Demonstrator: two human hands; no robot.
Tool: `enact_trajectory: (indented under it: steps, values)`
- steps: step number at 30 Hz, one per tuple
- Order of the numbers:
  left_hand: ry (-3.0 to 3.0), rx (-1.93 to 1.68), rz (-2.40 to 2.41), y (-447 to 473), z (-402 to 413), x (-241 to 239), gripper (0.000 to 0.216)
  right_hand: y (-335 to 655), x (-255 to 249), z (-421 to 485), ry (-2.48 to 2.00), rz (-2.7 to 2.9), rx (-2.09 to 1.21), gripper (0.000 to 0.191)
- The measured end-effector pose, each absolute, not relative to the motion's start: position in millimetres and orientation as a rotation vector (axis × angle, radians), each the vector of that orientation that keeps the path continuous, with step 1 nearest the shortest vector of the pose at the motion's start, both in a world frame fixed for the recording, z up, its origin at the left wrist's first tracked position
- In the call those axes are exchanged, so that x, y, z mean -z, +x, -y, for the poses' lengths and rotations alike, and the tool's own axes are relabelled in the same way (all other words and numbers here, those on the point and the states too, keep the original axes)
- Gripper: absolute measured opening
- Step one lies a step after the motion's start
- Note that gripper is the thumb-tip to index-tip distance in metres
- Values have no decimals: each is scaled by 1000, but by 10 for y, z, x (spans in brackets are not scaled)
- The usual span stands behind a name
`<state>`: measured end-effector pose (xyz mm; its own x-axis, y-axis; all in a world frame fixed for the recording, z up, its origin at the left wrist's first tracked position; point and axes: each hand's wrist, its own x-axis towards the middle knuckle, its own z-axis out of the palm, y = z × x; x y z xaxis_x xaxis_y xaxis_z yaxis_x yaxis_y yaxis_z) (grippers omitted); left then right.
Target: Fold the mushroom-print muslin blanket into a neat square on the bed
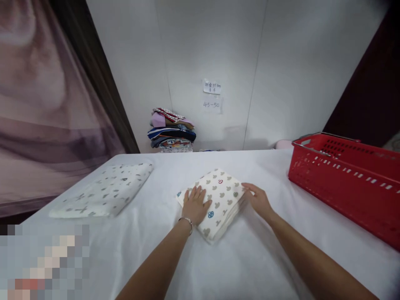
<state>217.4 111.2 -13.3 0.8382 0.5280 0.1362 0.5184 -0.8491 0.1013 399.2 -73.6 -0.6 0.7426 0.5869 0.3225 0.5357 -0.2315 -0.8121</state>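
A folded white cloth [222, 193] with a mushroom print lies turned cornerwise on the white-covered table, its stacked layers showing along the lower right edge. My left hand [196, 206], a bracelet at its wrist, rests flat on the cloth's left part with fingers spread. At the cloth's right corner, my right hand [258, 200] has its thumb and fingertips closed on the edge. Farther left lies another folded white cloth [106, 189] with small dark figures, apart from both hands.
A red plastic basket [340, 187] with a metal handle stands on the table's right side. Behind the far edge rises a pile of folded fabrics [171, 131]. Paper labels [212, 96] hang on the white wall. A curtain [53, 104] borders the left; the lower left corner is pixelated.
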Motion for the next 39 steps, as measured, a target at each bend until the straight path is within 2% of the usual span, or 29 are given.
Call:
enact_trajectory:
  steps: [4, 9, 15, 21, 25, 39]
  values:
    - [2963, -262, -848, 2179, -1109, 133, 59, 4453, -37, 683, -2077, 578, -266, 32]
    - [2968, -255, -845, 2190, -1121, 167, 60, 4590, -102, 609, -2178, 598, -495, 35]
    - [2936, -156, -868, 2206, -1126, 49, 60, 4598, -243, 518, -2324, 673, -607, 27]
    - [2910, -157, -757, 2246, -885, -130, 57, 4538, -338, 459, -2377, 697, -651, 20]
    - [2953, -197, -573, 2247, -685, -20, 58, 4521, -350, 465, -2334, 669, -680, 18]
    - [2962, -237, -560, 2245, -686, 110, 59, 4556, -105, 528, -2172, 649, -550, 5]
